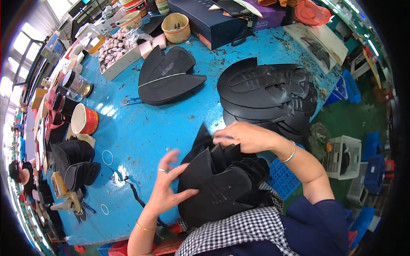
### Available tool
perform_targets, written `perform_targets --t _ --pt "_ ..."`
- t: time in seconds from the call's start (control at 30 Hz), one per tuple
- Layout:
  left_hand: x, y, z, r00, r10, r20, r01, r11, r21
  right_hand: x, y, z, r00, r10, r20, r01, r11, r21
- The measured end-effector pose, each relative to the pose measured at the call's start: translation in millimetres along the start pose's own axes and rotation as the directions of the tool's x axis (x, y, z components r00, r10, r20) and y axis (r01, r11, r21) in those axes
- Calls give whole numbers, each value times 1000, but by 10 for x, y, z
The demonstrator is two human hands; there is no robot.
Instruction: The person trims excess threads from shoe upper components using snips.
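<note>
A thick bundle of flat black cut pieces, shaped like shoe uppers [218, 185], leans against my checked apron [252, 226] at the table's near edge. My left hand [171, 183] grips its left side, thumb on the front piece, index finger at the edge and the other fingers spread. Over the far side of the bundle, my right hand [245, 136] has its fingers bent together; they are slightly blurred, and whatever is in them is hidden. Just beyond it lies a fanned pile of larger black pieces [252, 85]. Another black stack [166, 77], banded with a pale tie, rests farther left.
At left are more tied black pieces [77, 162], a red-and-white paper tub [84, 119] and a glass jar [78, 83]. A box of pink-white blocks [119, 51] and a dark blue box [209, 23] stand at the back. Crates [343, 158] sit on the floor at right.
</note>
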State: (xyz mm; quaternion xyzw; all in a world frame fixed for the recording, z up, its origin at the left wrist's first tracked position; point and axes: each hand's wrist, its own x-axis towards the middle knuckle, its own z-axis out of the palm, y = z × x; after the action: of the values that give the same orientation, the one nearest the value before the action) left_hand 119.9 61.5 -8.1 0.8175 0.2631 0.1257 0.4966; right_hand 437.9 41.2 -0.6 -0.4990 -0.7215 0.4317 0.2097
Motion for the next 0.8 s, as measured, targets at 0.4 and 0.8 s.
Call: perform_targets --t 0.4,0.8 --pt "-173 257 139 896 -391 211 444 791 -420 284 160 328 831 -232 -506 -98 835 -542" --pt "-679 254 446 849 -521 89 397 518 -757 -1752 51 348 887 421 189 -460 844 277"
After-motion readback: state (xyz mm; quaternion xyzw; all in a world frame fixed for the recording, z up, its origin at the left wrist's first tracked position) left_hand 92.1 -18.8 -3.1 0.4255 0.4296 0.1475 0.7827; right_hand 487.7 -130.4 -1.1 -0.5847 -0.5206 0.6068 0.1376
